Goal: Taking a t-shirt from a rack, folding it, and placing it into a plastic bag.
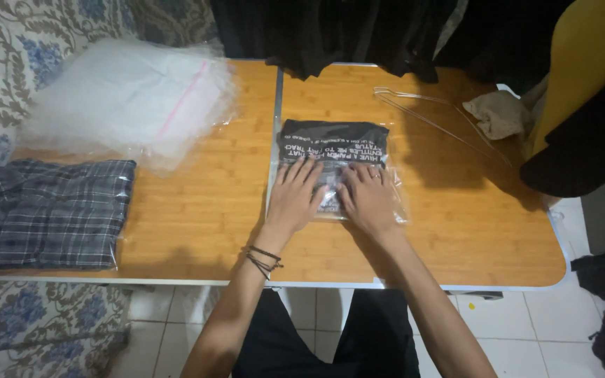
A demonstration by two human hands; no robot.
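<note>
Hands are lying flat on the bag. We are pressing our left hand (295,196) and right hand (370,199) side by side on a clear bag (337,164) with a folded dark shirt (332,138) inside, in the middle of the table (197,210). Our fingers are spreading out, pinching nothing. We are thinking the slick bag could be sliding under our palms, and the shirt inside could be bunching up. A wire hanger (435,119) is lying near on the right, a plaid shirt (43,210) and spare bags (131,98) well apart on the left.
</note>
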